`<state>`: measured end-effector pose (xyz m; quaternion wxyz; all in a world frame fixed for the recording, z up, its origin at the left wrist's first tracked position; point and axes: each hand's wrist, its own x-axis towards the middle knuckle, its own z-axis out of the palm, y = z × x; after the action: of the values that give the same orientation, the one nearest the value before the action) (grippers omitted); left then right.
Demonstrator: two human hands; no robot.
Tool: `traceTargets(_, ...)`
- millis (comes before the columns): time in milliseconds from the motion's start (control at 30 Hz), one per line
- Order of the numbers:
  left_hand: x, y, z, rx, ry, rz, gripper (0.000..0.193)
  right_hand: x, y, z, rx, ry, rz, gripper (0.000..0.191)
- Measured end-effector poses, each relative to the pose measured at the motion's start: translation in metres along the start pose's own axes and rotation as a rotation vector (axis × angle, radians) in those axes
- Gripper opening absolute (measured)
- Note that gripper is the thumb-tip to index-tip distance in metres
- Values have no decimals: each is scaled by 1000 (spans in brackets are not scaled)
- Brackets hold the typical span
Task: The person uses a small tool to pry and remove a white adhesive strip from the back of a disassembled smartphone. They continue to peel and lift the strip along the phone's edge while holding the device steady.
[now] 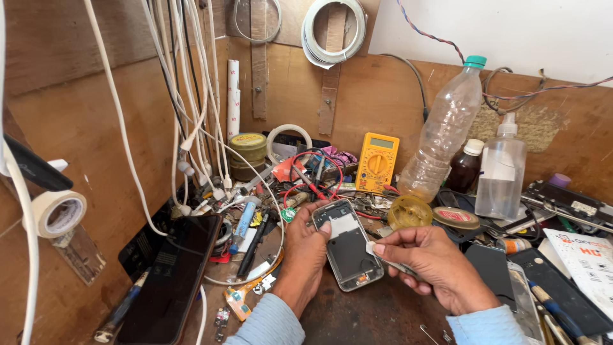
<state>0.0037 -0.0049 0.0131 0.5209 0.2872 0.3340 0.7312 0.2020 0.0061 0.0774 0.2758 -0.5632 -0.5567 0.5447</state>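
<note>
The left hand [305, 246] grasps an opened phone body [348, 246], thumb pressed on its upper left edge and fingers wrapped beneath, so the shell sits tilted over the dark table [377, 316] with its bare inner side facing up. The right hand [434, 265] pinches a thin, pale flat piece [375, 250] between thumb and forefinger, its tip touching the right edge of the phone body about halfway along. Both hands are closed on what they carry; neither is free.

The step in hand looks like working that thin piece along the shell's edge. To do it well, the person probably needs to keep the left thumb steady as a brace, so the frame does not twist, and to hold the thin piece nearly flat to the surface instead of digging in at a steep angle. Small parts show at the lower end of the shell, so pressure there seems best kept light. Resting the left wrist against the table would likely help steadiness.

The surroundings are crowded. A yellow multimeter [377, 163] stands just behind the phone body, red leads [306, 179] lie tangled beside it, and a clear plastic bottle [444, 137] leans against the back wall. A black phone [169, 281] lies to the left, near white cables [185, 128]. An elbow swung wide could catch these, so short, close movements seem wise.
</note>
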Motion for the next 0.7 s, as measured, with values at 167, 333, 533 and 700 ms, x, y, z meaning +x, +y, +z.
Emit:
traceTargets(167, 2, -4, -1, -3, 56, 3, 40, -9, -5, 3, -2, 151, -119, 28)
traceTargets(333, 4, -7, -3, -39, 58, 1, 38, -7, -4, 3, 34, 141, -60, 34)
traceTargets(533, 4, -3, -3, -151, 37, -31, 37, 0, 1, 4, 49, 103, 15, 30)
traceTargets(700, 6, -7, -10, -217, -70, -63, 34, 8, 11, 7, 34, 97, -3, 31)
